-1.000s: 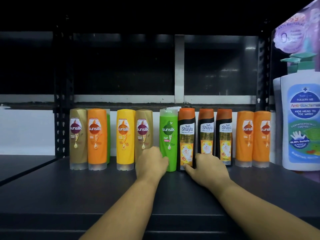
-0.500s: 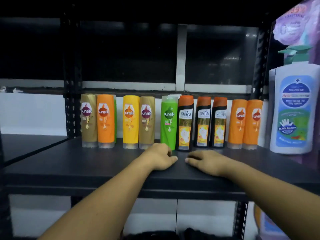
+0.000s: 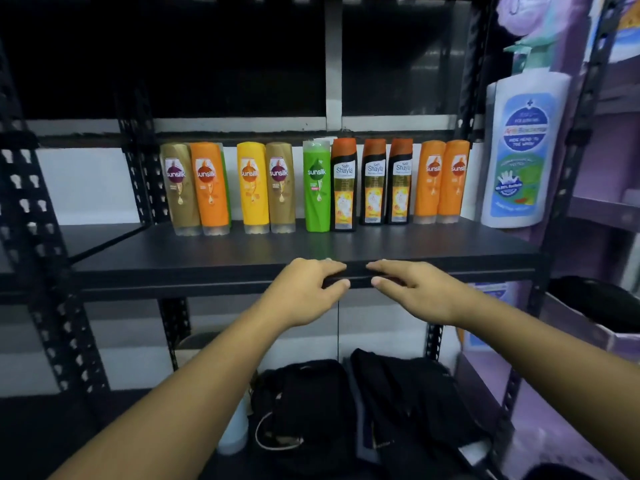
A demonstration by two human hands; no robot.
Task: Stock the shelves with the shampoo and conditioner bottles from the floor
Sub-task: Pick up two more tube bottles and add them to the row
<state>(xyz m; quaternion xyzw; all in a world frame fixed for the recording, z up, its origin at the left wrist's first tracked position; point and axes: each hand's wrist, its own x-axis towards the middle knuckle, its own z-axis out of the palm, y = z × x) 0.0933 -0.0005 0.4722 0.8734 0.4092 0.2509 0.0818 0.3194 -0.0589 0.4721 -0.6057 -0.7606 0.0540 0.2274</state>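
Observation:
A row of bottles stands at the back of the black shelf (image 3: 207, 258): gold (image 3: 179, 188), orange (image 3: 209, 188), yellow (image 3: 252, 188) and another gold bottle (image 3: 281, 187) on the left. A green bottle (image 3: 317, 187) stands mid-row, then three black-and-orange bottles (image 3: 372, 181) and two orange bottles (image 3: 443, 181). My left hand (image 3: 304, 289) and my right hand (image 3: 415, 289) hover at the shelf's front edge, fingers relaxed, holding nothing. Both are well clear of the bottles.
A large white pump bottle (image 3: 523, 150) stands at the shelf's right end. Black perforated uprights (image 3: 45, 271) frame the rack. Below the shelf lie dark bags or cloth (image 3: 363, 410) and a pale bottle (image 3: 235, 431). A purple rack (image 3: 606, 168) is to the right.
Both hands have drawn back from the bases of the green and black-and-orange bottles to the shelf's front edge. The camera has pulled back and lower, showing the floor area.

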